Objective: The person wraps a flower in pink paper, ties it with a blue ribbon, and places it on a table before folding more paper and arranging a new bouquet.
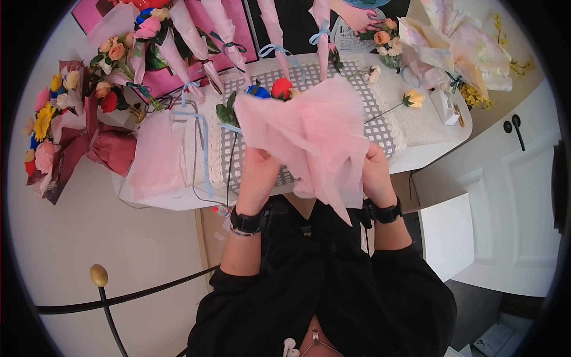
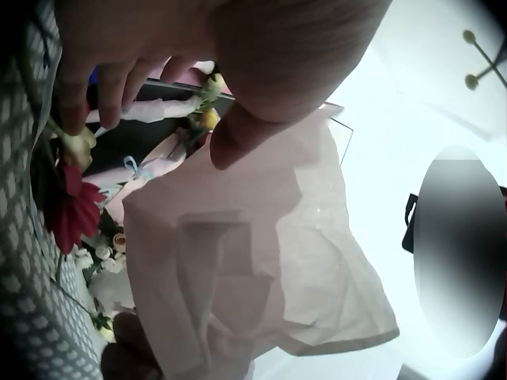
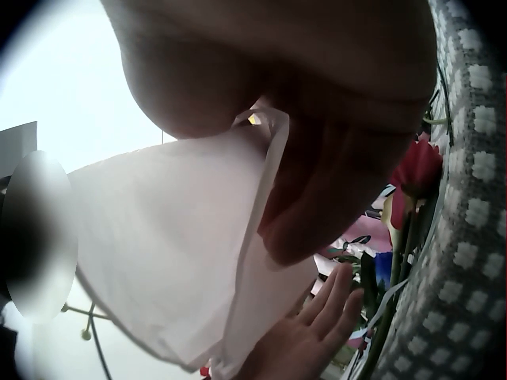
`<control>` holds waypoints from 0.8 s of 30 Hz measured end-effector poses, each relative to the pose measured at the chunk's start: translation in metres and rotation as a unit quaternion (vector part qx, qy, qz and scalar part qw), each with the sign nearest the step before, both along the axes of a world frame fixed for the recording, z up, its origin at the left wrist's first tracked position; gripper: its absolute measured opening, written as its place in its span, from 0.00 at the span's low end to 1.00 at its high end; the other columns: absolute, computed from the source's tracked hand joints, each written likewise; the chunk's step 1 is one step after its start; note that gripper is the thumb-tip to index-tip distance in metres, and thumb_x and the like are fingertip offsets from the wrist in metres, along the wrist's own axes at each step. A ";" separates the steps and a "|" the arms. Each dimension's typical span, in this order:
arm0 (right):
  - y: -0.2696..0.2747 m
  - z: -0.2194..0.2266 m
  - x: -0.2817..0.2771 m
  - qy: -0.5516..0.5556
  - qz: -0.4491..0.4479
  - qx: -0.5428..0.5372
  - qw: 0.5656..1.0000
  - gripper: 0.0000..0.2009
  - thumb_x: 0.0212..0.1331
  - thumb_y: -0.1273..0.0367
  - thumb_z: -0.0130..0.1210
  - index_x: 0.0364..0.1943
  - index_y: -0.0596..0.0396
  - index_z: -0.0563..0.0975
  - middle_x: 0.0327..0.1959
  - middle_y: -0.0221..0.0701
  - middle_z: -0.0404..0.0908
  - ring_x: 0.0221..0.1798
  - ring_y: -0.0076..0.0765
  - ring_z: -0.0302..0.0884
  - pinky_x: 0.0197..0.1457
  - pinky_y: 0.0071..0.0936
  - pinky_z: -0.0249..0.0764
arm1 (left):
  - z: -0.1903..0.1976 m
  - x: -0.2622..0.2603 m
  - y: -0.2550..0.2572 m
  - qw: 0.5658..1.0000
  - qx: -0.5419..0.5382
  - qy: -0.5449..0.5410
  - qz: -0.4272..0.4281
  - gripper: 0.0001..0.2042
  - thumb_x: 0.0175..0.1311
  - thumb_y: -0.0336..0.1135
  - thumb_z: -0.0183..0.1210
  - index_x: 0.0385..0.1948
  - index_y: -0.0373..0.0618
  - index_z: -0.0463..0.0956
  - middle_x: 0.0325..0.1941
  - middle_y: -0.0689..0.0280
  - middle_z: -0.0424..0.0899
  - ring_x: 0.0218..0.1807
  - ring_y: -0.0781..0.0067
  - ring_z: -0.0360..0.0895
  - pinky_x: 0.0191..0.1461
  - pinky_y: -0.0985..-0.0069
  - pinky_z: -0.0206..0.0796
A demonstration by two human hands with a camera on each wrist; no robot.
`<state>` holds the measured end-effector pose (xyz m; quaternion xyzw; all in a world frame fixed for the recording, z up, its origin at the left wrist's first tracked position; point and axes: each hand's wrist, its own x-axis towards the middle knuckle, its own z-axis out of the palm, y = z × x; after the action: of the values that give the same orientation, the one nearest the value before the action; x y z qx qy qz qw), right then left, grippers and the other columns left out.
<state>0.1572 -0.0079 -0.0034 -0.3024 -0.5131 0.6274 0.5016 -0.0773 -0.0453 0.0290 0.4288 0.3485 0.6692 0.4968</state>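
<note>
Both hands hold a sheet of pink wrapping paper (image 1: pixel 315 128) up in front of the body, over the near side of the table. My left hand (image 1: pixel 260 178) has the left edge; in the left wrist view its thumb (image 2: pixel 230 142) lies over the paper and the other fingers extend beyond it. At the opposite edge my right hand (image 1: pixel 379 178) pinches the paper, its fingers curled in the right wrist view. The paper is creased and hangs to a point low between the hands. Behind it show a red rose (image 1: pixel 282 88) and a blue flower (image 1: pixel 259 91).
On the table (image 1: pixel 416 143), a yellow rose (image 1: pixel 413 98) lies at the right and a stack of pink sheets (image 1: pixel 157 154) at the left. Blue ribbon (image 1: pixel 206 160) trails over the front edge. Several wrapped flowers line the back; a dark-red bouquet (image 1: pixel 83 131) is far left.
</note>
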 end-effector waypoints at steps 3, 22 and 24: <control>-0.012 0.017 -0.006 -0.030 0.056 -0.002 0.998 0.12 0.67 0.70 0.55 0.50 0.61 0.80 0.43 0.27 0.85 0.44 0.19 0.80 0.47 0.21 0.76 | 0.004 0.003 0.002 0.991 -0.082 -0.010 -0.102 0.33 0.62 0.21 0.62 0.68 0.42 0.56 0.65 0.58 0.72 0.67 0.71 0.69 0.66 0.70 0.66; -0.012 -0.005 0.001 0.270 0.288 -0.088 0.915 0.45 0.68 0.35 0.30 0.73 0.63 0.53 0.68 0.49 0.67 0.66 0.54 0.70 0.62 0.56 0.72 | 0.001 0.025 0.003 0.998 0.027 -0.005 0.061 0.18 0.61 0.23 0.65 0.54 0.37 0.75 0.51 0.64 0.83 0.51 0.73 0.80 0.55 0.74 0.73; -0.006 -0.021 0.005 0.257 0.326 -0.086 0.906 0.44 0.67 0.36 0.33 0.74 0.59 0.53 0.69 0.49 0.66 0.64 0.57 0.72 0.56 0.60 0.75 | -0.001 0.030 0.003 0.997 0.016 -0.056 0.055 0.18 0.61 0.23 0.65 0.54 0.37 0.75 0.51 0.64 0.83 0.52 0.72 0.80 0.55 0.73 0.73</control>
<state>0.1627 -0.0139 -0.0240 0.0113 -0.3806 0.8538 0.3550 -0.0471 -0.0422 0.0277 0.3790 0.3326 0.7239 0.4709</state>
